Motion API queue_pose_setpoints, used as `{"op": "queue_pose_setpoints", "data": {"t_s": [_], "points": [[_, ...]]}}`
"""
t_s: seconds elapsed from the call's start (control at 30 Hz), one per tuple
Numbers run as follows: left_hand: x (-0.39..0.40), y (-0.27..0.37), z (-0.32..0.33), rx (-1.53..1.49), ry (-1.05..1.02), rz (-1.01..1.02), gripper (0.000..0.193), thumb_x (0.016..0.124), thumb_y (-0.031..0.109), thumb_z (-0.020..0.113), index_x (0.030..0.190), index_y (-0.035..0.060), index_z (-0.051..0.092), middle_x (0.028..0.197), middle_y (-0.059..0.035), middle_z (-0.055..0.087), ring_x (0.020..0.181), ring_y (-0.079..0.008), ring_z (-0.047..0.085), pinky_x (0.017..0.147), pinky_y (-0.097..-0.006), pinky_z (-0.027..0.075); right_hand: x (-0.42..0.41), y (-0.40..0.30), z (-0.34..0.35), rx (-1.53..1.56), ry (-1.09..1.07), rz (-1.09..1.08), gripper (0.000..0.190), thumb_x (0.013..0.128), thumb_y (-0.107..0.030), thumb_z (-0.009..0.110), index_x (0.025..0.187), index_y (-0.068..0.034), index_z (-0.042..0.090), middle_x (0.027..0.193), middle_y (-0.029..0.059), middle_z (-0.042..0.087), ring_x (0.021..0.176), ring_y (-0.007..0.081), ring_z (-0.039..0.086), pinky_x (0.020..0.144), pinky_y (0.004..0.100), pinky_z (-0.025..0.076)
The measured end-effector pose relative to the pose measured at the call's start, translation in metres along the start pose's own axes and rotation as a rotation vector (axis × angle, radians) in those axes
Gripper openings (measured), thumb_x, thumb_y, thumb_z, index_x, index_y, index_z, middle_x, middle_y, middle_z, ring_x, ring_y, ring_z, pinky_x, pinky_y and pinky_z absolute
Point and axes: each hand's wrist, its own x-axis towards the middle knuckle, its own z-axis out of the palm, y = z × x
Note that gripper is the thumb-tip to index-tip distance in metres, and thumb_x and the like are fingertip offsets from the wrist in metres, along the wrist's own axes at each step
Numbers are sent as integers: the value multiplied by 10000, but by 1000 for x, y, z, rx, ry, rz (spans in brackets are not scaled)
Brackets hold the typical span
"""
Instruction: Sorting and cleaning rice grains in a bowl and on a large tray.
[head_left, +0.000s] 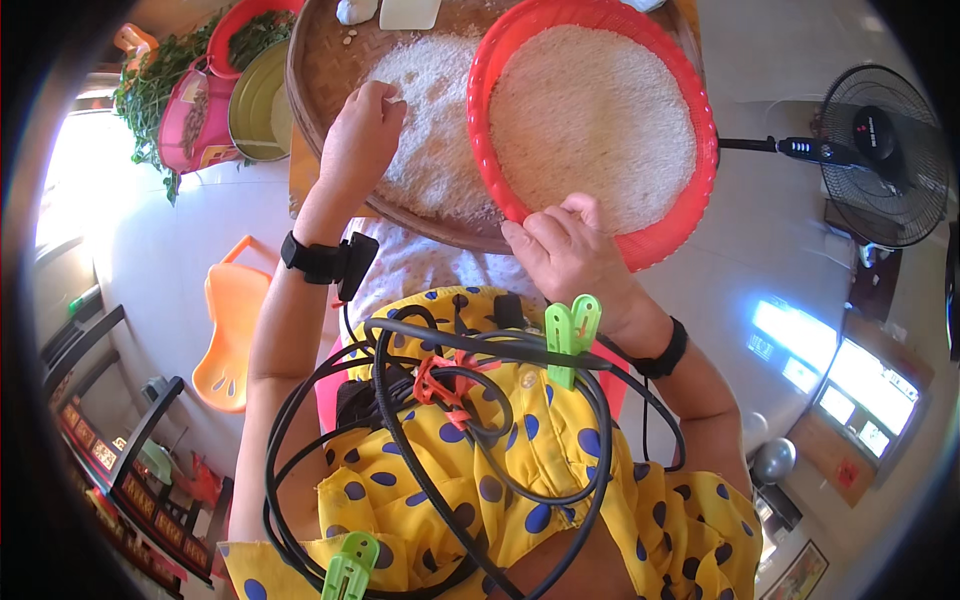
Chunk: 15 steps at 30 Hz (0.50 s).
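Observation:
Before me is a round woven bamboo tray (324, 52) with loose white rice grains (442, 161) spread over it. My left hand (367, 124) is at the left edge of this rice, its fingers bent. Whether anything is pinched between its fingertips is hidden. A red plastic basket (484, 124) sits on the right part of the tray and overhangs its edge. Rice (600, 112) fills much of the basket. My right hand (566, 247) grips the basket's near rim, with curled fingers over the rim.
A whitish flat plastic piece (409, 13) and a garlic bulb (356, 10) lie at the tray's far side. A pink basket (176, 135), a metal basin (259, 109) and leafy greens (139, 105) stand left. An orange chair (232, 334) is lower left; a fan (881, 154) is right. Coiled cables (390, 405) cross my front.

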Motion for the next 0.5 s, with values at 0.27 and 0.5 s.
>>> {"op": "queue_pose_setpoints", "data": {"t_s": [0.27,0.5], "points": [[-23,2,7,324,-18,170,519,933,407,634,1216,-16,535,1163,-232,602,1071,-426,621,887,-483,526,-13,12,-6,65,69,82,268,819,-79,652,1081,-26,659,875,32,566,813,174,599,873,385,417],[-34,14,29,512,-150,225,760,829,583,693,1215,-41,495,1147,-213,575,1023,-385,659,781,-436,581,-24,26,-18,38,264,271,299,780,28,707,1066,-55,676,831,11,607,775,182,602,812,377,430]]}}
